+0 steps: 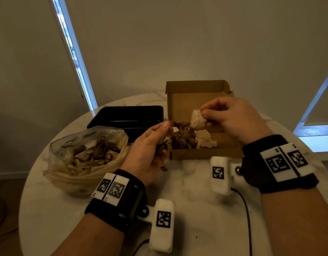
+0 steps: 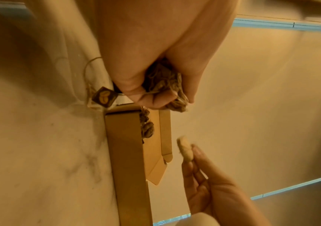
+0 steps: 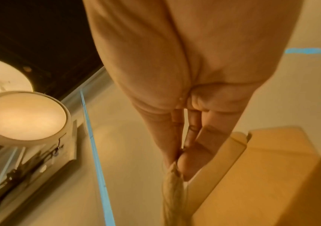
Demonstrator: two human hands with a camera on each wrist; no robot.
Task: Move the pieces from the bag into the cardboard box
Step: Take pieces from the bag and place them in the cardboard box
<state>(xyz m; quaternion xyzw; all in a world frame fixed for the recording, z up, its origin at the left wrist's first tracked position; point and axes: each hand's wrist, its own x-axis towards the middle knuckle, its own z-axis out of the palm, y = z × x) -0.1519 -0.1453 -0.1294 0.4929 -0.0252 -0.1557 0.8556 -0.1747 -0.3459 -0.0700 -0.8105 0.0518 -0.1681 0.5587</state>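
A clear plastic bag [image 1: 85, 154] of brown and tan tea-bag-like pieces lies open at the table's left. The open cardboard box [image 1: 196, 111] stands at centre right with several pieces [image 1: 183, 135] inside. My left hand [image 1: 154, 143] grips a bunch of brown pieces [image 2: 167, 85] by the box's near left corner; a dark tag [image 2: 103, 96] dangles from it on a string. My right hand [image 1: 224, 115] pinches a pale piece [image 1: 197, 120] above the box interior, and that pale piece [image 3: 172, 192] also hangs from its fingertips in the right wrist view.
A black tray [image 1: 130, 119] sits behind the bag, left of the box. The round white marble table [image 1: 196, 215] has its edge close on every side. A black cable [image 1: 246, 209] runs over the near right of the table.
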